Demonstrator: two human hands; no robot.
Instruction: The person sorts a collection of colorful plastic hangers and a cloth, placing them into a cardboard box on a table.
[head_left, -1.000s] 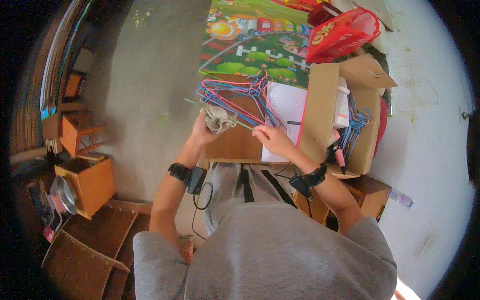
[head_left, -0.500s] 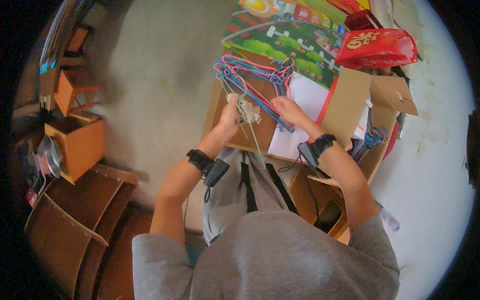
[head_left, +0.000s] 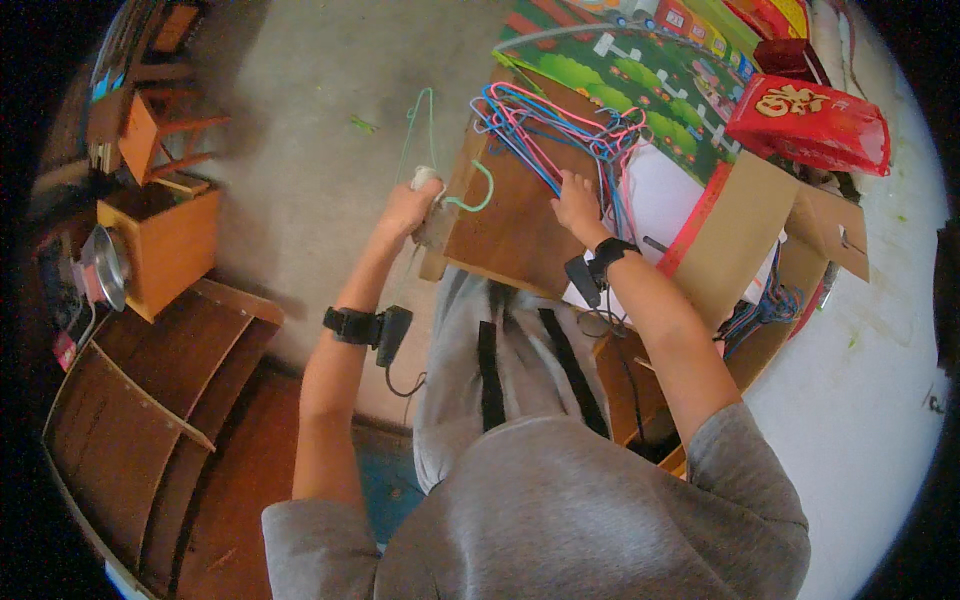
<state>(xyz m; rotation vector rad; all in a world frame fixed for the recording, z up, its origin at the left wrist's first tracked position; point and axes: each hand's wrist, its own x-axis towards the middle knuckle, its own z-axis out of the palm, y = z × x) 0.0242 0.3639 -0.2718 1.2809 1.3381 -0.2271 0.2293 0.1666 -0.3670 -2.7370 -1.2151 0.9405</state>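
My left hand (head_left: 408, 210) is closed around a light green hanger (head_left: 487, 190) and a crumpled off-white cloth (head_left: 428, 178). It is held out past the table's left edge, above the floor, with the hanger's hook pointing toward the table. On the brown wooden table (head_left: 500, 240) lies a tangled bunch of pink and blue hangers (head_left: 520, 125). My right hand (head_left: 577, 205) is at the near end of this bunch, its fingers closed on a pink hanger. Part of the cloth is hidden by my left hand.
Right of the hangers are white paper (head_left: 665, 190) and an open cardboard box (head_left: 735, 250) with more hangers (head_left: 775, 305) inside. Behind lie a green picture board (head_left: 640, 75) and a red bag (head_left: 815, 120). Wooden furniture (head_left: 165, 250) stands at left.
My left hand has carried the green hanger and cloth leftward, from over the table to beyond its edge. My right hand stays at the bunch of hangers. The view has shifted a little.
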